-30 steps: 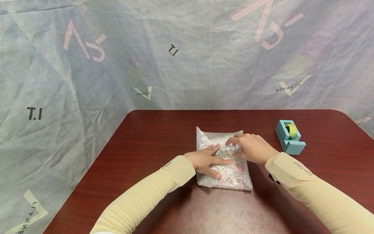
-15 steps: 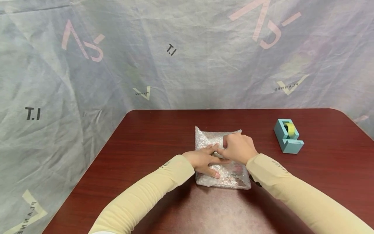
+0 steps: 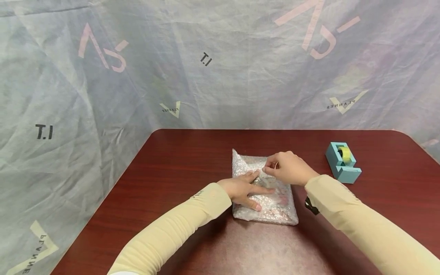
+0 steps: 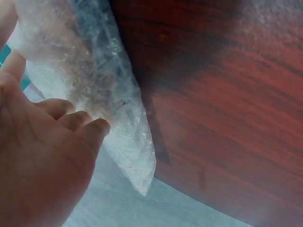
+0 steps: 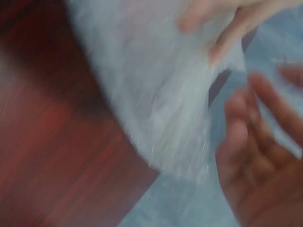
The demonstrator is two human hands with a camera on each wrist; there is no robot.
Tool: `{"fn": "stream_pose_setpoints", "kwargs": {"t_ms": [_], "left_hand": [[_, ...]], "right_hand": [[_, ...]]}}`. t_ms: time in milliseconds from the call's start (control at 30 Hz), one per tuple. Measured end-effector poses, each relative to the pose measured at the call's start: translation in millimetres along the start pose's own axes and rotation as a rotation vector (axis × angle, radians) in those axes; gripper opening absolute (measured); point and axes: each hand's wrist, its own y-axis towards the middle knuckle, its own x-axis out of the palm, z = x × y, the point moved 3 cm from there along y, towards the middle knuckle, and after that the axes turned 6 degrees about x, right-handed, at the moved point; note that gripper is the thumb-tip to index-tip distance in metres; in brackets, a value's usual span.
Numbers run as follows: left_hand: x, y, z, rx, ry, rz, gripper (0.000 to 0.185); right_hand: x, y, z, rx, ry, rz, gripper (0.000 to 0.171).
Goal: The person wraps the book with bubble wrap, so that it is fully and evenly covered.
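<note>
A bubble-wrapped flat package point(image 3: 271, 212) lies in the middle of the table; marks show faintly through the wrap. My left hand point(image 3: 242, 191) rests spread on its left part, fingers straight and apart. In the left wrist view the same hand point(image 4: 42, 142) lies along the wrap point(image 4: 113, 94). My right hand point(image 3: 290, 167) is over the package's upper right part, with bent fingers and the thumb close to the index finger. Blur in the right wrist view, where that hand point(image 5: 265, 156) appears beside the wrap point(image 5: 156, 94), hides whether anything thin is between its fingertips.
A light-blue tape dispenser point(image 3: 343, 164) with a yellow roll stands to the right of the package on the dark red table point(image 3: 192, 152). A grey printed cloth point(image 3: 220, 84) hangs behind the table and along its left side.
My right hand moved left and down over the package near the left fingers, then back up and right, its thumb and index finger drawn together. The left hand has stayed on the wrap.
</note>
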Motion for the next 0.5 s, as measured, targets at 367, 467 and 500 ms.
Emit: {"fn": "stream_pose_setpoints", "kwargs": {"t_ms": [367, 467, 500], "left_hand": [[-1.2, -0.6, 0.8, -0.029, -0.014, -0.012, 0.069], [-0.4, -0.8, 0.9, -0.029, -0.031, -0.012, 0.069], [-0.1, -0.9, 1.1, -0.028, -0.035, -0.013, 0.069]], "right_hand": [[4.8, -23.6, 22.6, -0.156, 0.004, -0.134, 0.025], [5.6, -23.9, 21.5, -0.195, -0.009, -0.095, 0.022], [5.9, -23.9, 21.0, -0.2, -0.012, -0.088, 0.022]]}}
